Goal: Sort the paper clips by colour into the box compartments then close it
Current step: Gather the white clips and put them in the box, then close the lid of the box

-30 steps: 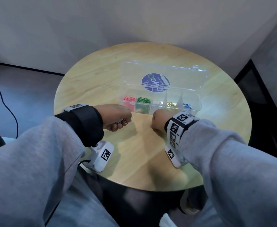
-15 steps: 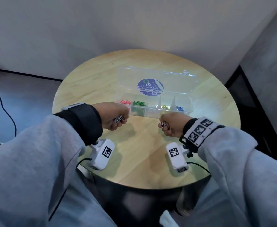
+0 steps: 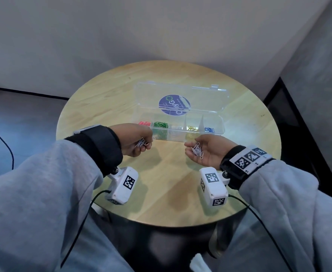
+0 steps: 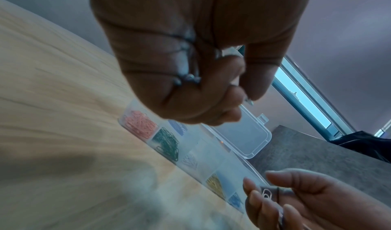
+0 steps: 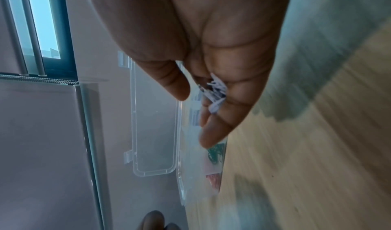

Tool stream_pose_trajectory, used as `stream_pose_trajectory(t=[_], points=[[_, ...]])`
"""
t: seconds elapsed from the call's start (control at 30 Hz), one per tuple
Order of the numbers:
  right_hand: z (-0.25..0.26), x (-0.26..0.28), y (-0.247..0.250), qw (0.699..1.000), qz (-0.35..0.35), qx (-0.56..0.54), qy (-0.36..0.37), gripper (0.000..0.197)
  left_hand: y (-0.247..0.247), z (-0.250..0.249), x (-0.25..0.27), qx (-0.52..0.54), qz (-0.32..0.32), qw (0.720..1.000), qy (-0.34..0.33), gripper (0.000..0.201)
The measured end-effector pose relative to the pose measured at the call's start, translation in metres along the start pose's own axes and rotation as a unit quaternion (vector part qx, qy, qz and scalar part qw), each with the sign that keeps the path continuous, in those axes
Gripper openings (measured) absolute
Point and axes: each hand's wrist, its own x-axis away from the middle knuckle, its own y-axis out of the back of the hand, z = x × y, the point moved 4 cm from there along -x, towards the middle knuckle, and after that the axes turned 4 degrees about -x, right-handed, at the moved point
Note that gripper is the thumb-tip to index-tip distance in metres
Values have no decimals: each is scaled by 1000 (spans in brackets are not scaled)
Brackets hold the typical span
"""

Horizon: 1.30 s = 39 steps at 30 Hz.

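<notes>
A clear compartment box [image 3: 177, 136] lies open on the round wooden table [image 3: 161, 185], its lid [image 3: 204, 99] folded back. Its compartments hold pink [image 3: 144, 123], green [image 3: 161, 125], white [image 3: 176, 128], yellow [image 3: 192, 128] and blue clips [image 3: 209, 129]. My left hand [image 3: 146, 146] hovers by the box's front left corner, its fingers curled round a bunch of white paper clips [image 3: 141, 143]. My right hand [image 3: 190, 152] is palm up in front of the yellow compartment, and more white clips [image 3: 198, 151] lie on its loosely cupped fingers [image 5: 232, 110]. The left wrist view shows the left fist [image 4: 201, 83].
The table stands in a corner between a pale wall [image 3: 161, 36] and a grey one [image 3: 318, 85]. A black cable [image 3: 0, 134] runs over the floor at the left. Bare wood shows between my hands and the table's near edge.
My right hand has turned from knuckles-up to palm-up and uncurled, showing the white clips. My left hand stays closed on its clips and has barely moved.
</notes>
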Motion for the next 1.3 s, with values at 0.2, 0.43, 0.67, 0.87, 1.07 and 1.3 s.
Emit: stream_pose_trajectory(t=[0.2, 0.43, 0.67, 0.87, 1.07, 1.3], points=[[9, 6, -10, 999, 40, -17, -4, 32, 4, -4, -6, 27, -20, 999, 0, 20], [48, 1, -28, 997, 28, 21, 70, 34, 4, -37, -27, 64, -37, 997, -36, 20], [77, -26, -41, 988, -9, 138, 73, 37, -9, -72, -55, 121, -19, 991, -51, 7], [82, -42, -41, 981, -13, 173, 83, 28, -18, -80, -75, 139, 5, 989, -57, 24], [93, -22, -40, 959, -18, 232, 164, 16, -11, -84, -72, 119, -19, 987, -107, 20], [143, 39, -29, 643, -223, 517, 519, 18, 46, -99, -28, -76, -297, 899, -314, 13]])
